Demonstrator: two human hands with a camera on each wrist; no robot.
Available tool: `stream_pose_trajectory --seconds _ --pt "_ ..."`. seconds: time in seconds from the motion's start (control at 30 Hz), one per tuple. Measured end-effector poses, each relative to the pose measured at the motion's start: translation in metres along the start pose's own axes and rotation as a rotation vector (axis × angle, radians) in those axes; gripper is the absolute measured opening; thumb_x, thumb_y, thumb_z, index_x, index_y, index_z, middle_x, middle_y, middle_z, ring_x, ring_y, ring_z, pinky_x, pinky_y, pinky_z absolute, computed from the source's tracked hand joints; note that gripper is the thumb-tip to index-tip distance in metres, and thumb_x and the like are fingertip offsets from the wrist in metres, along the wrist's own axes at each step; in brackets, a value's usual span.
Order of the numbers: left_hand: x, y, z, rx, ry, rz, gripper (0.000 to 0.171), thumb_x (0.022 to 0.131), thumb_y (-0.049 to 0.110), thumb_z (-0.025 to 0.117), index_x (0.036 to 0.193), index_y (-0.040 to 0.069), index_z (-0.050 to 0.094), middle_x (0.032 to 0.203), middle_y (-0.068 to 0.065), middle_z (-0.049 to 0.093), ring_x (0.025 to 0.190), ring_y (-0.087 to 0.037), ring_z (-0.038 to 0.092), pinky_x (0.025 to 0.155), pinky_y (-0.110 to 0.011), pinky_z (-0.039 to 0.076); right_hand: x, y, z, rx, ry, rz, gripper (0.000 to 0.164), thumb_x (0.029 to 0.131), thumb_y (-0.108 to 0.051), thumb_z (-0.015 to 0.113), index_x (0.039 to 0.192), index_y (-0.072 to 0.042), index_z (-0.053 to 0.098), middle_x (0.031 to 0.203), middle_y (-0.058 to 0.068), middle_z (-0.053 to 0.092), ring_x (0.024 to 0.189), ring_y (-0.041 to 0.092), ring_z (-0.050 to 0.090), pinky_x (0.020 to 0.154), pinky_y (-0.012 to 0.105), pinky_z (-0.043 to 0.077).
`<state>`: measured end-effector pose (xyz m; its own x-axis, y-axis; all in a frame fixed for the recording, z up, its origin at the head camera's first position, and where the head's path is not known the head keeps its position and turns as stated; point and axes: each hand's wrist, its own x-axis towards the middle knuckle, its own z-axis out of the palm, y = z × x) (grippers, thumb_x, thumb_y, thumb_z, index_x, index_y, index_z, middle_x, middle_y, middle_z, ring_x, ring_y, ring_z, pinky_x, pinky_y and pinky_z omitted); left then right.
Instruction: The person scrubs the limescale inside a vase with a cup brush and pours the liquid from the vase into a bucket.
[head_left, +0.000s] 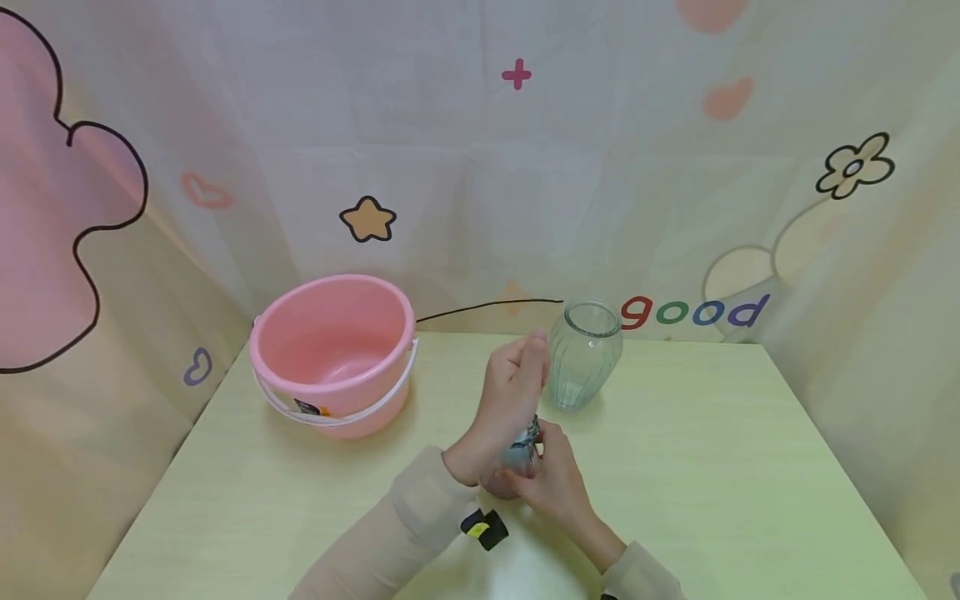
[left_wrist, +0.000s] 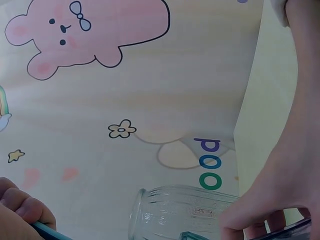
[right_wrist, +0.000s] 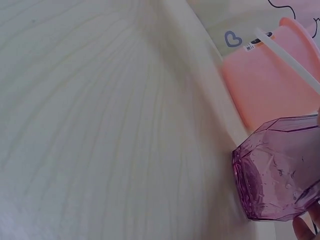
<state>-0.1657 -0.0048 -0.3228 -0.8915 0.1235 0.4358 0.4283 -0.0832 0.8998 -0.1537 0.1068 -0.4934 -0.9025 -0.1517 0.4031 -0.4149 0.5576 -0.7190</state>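
Note:
My left hand (head_left: 513,387) is curled with the thumb upward above a purple faceted glass vase (right_wrist: 280,170). In the left wrist view its fingers grip a thin teal handle (left_wrist: 50,232); the far end is hidden, and its kind cannot be told. Teal and white material shows at the vase's neck, below the left hand. My right hand (head_left: 558,479) holds the vase around its side, fingers behind and thumb in front. The left forearm partly covers the vase in the head view. Just behind the hands stands a clear ribbed glass jar (head_left: 585,358), upright with an open mouth.
A pink bucket (head_left: 397,408) with a white handle stands at the left of the pale green table (head_left: 712,467). A printed curtain (head_left: 450,167) closes off the back and sides. A black and yellow strap (head_left: 484,529) is by the left sleeve.

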Motion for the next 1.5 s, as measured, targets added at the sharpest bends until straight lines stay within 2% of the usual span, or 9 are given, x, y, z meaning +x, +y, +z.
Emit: stream_pose_trajectory --seconds 0.1,0.3,0.4,0.57,0.8,0.93,1.1,1.3,1.5 --pt "0.001 -0.011 0.001 0.004 -0.002 0.011 0.045 0.098 0.025 0.035 0.056 0.009 0.035 0.049 -0.001 0.029 0.044 -0.018 0.027 0.041 -0.026 0.020 -0.001 0.000 0.000 -0.003 0.005 -0.014 0.073 0.060 -0.027 0.082 0.119 -0.009 0.042 0.103 0.003 0.049 0.092 0.014 0.046 0.076 0.038 0.044" --pt "-0.001 -0.016 0.003 0.013 0.000 0.034 0.048 0.097 0.034 0.036 0.056 0.009 0.034 0.049 -0.005 0.028 0.044 -0.020 0.027 0.043 -0.027 0.021 0.000 0.000 0.000 -0.005 0.007 -0.037 0.075 0.061 -0.028 0.082 0.121 -0.011 0.041 0.105 0.001 0.048 0.092 0.013 0.046 0.075 0.038 0.044" --pt "-0.003 -0.020 0.003 0.016 -0.013 0.013 0.050 0.097 0.037 0.036 0.056 0.008 0.034 0.049 -0.006 0.028 0.044 -0.021 0.026 0.044 -0.028 0.022 0.001 0.000 0.000 0.005 0.006 -0.045 0.074 0.062 -0.028 0.081 0.121 -0.012 0.040 0.105 0.000 0.048 0.092 0.013 0.046 0.074 0.037 0.044" --pt "-0.008 -0.030 0.003 0.009 -0.047 -0.059 0.049 0.097 0.034 0.035 0.056 0.008 0.034 0.048 -0.003 0.027 0.044 -0.020 0.026 0.044 -0.027 0.021 0.001 0.000 0.002 0.005 0.021 -0.067 0.072 0.062 -0.024 0.079 0.121 -0.010 0.040 0.103 0.002 0.048 0.091 0.015 0.046 0.074 0.037 0.044" --pt "-0.016 -0.001 0.001 0.016 -0.072 -0.074 0.045 0.097 0.020 0.035 0.055 0.007 0.032 0.049 0.002 0.027 0.045 -0.014 0.026 0.045 -0.025 0.022 0.002 0.000 0.004 0.007 0.036 -0.078 0.072 0.061 -0.024 0.079 0.120 -0.011 0.040 0.105 0.003 0.049 0.093 0.016 0.046 0.076 0.040 0.043" --pt "-0.016 -0.002 0.002 0.025 -0.053 -0.074 0.045 0.098 0.020 0.035 0.055 0.007 0.034 0.050 0.002 0.028 0.045 -0.014 0.027 0.045 -0.025 0.023 0.003 0.002 0.004 0.003 0.046 -0.113 0.072 0.061 -0.024 0.078 0.120 -0.009 0.039 0.105 0.004 0.049 0.093 0.016 0.045 0.076 0.040 0.043" --pt "-0.017 -0.004 0.003 0.026 -0.045 -0.082 0.045 0.097 0.020 0.035 0.055 0.006 0.034 0.049 0.002 0.028 0.045 -0.013 0.028 0.044 -0.025 0.022 0.002 0.002 0.003 0.005 0.034 -0.116 0.070 0.063 -0.022 0.077 0.120 -0.007 0.040 0.105 0.004 0.049 0.094 0.016 0.046 0.078 0.040 0.044" --pt "-0.017 -0.008 0.003 0.030 -0.031 -0.071 0.045 0.097 0.020 0.035 0.055 0.007 0.034 0.049 0.003 0.028 0.045 -0.013 0.027 0.045 -0.024 0.022 0.001 0.000 -0.005 0.057 -0.042 -0.120 0.068 0.067 -0.020 0.075 0.123 -0.008 0.039 0.112 0.003 0.048 0.097 0.016 0.046 0.077 0.040 0.045" --pt "-0.017 -0.011 0.002 0.026 -0.022 -0.050 0.044 0.096 0.019 0.035 0.053 0.008 0.033 0.048 0.004 0.028 0.045 -0.012 0.026 0.044 -0.023 0.021 0.004 0.009 -0.019 0.086 -0.184 -0.151 0.071 0.072 -0.014 0.072 0.132 -0.020 0.034 0.122 -0.002 0.043 0.103 0.016 0.043 0.072 0.041 0.046"
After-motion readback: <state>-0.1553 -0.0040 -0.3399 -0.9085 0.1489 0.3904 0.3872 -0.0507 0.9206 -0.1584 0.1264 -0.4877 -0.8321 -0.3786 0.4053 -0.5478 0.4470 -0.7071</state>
